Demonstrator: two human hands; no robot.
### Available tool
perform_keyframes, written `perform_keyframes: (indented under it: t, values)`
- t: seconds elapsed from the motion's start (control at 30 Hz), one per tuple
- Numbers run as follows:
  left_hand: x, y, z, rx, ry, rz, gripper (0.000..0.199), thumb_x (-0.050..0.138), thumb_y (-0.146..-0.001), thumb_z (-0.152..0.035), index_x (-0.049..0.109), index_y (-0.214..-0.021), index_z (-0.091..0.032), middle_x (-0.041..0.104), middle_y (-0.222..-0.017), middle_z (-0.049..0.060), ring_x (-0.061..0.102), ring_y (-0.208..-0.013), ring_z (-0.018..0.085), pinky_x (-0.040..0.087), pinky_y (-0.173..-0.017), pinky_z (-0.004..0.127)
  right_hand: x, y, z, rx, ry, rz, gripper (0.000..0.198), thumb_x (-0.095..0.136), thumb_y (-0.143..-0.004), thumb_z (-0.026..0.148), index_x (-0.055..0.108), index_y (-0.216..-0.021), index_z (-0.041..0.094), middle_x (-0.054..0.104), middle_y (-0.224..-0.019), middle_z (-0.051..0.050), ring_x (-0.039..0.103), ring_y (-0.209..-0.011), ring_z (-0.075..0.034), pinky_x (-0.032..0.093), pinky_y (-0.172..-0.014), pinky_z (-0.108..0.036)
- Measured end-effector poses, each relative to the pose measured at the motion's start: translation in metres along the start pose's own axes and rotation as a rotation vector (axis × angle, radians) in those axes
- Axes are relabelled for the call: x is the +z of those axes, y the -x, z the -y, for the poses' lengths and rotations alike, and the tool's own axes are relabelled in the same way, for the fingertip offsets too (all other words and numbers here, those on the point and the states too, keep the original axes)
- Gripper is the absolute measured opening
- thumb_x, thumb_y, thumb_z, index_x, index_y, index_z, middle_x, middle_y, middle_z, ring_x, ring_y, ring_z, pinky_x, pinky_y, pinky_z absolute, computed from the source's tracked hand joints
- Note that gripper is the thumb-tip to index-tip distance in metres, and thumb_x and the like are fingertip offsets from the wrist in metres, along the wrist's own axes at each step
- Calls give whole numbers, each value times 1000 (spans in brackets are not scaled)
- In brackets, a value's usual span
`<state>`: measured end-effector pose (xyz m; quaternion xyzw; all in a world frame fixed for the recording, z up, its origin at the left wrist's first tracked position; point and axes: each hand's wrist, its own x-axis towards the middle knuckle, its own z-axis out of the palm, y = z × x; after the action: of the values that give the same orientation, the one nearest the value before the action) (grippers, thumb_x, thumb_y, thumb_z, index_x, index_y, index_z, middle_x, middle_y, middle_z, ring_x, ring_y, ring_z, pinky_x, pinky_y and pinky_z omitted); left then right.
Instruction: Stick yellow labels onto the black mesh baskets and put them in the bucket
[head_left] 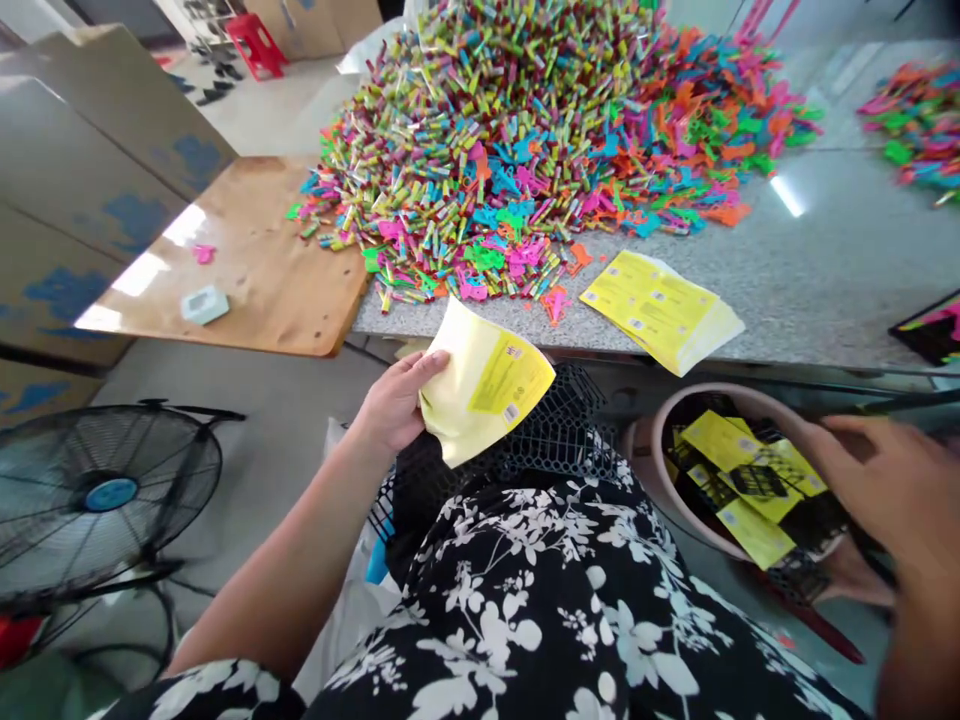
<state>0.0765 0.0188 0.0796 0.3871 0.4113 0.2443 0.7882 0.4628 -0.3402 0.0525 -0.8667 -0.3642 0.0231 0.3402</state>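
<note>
My left hand (405,395) is closed on a yellow printed sheet (487,385), pinched at its left edge between thumb and fingers. The sheet is curved and hangs over my lap, just in front of the table edge. Over the right rim of a round bin (660,480) hovers my right hand (885,480), blurred, its fingers apart and nothing visible in them. Inside the bin lie several yellow cards (757,535) among black pieces. A stack of similar yellow sheets (660,305) rests on the tabletop between my hands.
A large heap of small colourful plastic pieces (517,150) covers the grey speckled table (817,250). Another heap (919,125) lies far right. On the wooden board (277,260) sits a small white object (205,305). A floor fan (109,495) and cardboard boxes (82,190) stand left.
</note>
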Motion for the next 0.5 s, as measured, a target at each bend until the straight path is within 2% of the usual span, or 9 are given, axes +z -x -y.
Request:
perform_keyframes:
  t: [0.03, 0.07, 0.1, 0.13, 0.17, 0.23, 0.3, 0.4, 0.5]
  values:
    - [6, -1, 2, 43, 27, -16, 45, 93, -74, -37, 76, -108, -12, 83, -105, 14, 80, -87, 28, 67, -78, 35, 12, 3, 33, 13, 56, -86, 10, 73, -90, 45, 71, -84, 37, 65, -74, -4, 66, -69, -34, 50, -60, -49]
    - [13, -1, 5, 89, 51, -32, 44, 92, -76, -37, 76, -110, -14, 83, -107, 12, 80, -89, 27, 67, -80, 33, 26, 7, 70, -43, -3, -110, 10, 65, -96, 42, 72, -94, 36, 72, -86, -4, 70, -79, -33, 55, -70, -51]
    - [21, -2, 8, 123, 65, -42, 43, 90, -79, -37, 75, -112, -15, 83, -109, 10, 80, -93, 26, 67, -82, 33, 39, 11, 105, -169, -110, -118, 11, 61, -99, 37, 72, -100, 34, 76, -97, -5, 73, -90, -33, 59, -82, -53]
    - [28, -2, 11, 144, 68, -45, 42, 89, -82, -38, 74, -115, -16, 82, -111, 9, 80, -97, 26, 67, -85, 33, 53, 15, 139, -355, -201, -74, 8, 65, -98, 33, 71, -103, 32, 77, -105, -6, 74, -97, -32, 59, -90, -53]
    - [35, -2, 14, 154, 62, -43, 41, 86, -84, -39, 74, -117, -17, 82, -112, 8, 79, -102, 26, 67, -87, 32, 66, 18, 168, -487, -243, 16, 15, 67, -97, 28, 70, -111, 31, 75, -119, -7, 72, -110, -31, 58, -100, -54]
    - [45, 0, 20, 157, 49, -32, 41, 82, -89, -41, 73, -121, -17, 82, -114, 8, 77, -109, 26, 66, -90, 33, 89, 19, 209, -660, -327, 78, 25, 70, -96, 26, 67, -121, 29, 72, -128, -9, 68, -122, -30, 56, -107, -51]
    - [51, 2, 26, 130, 46, -7, 43, 77, -93, -45, 72, -125, -16, 80, -119, 10, 76, -114, 28, 66, -92, 34, 110, 14, 227, -693, -305, 96, 31, 69, -99, 34, 65, -128, 27, 70, -132, -11, 65, -128, -30, 53, -113, -51]
    - [51, 7, 31, 53, 63, 60, 56, 70, -95, -57, 70, -130, -14, 79, -122, 15, 74, -119, 33, 65, -94, 41, 139, 4, 225, -648, -206, 134, 40, 67, -100, 50, 64, -130, 23, 70, -132, -14, 62, -130, -31, 47, -118, -52]
    - [46, 10, 33, 25, 69, 196, 63, 82, -85, -57, 71, -131, -15, 80, -120, 15, 75, -116, 35, 64, -95, 43, 157, -2, 218, -608, -208, 156, 41, 66, -100, 55, 64, -126, 23, 74, -125, -12, 66, -124, -29, 40, -123, -52]
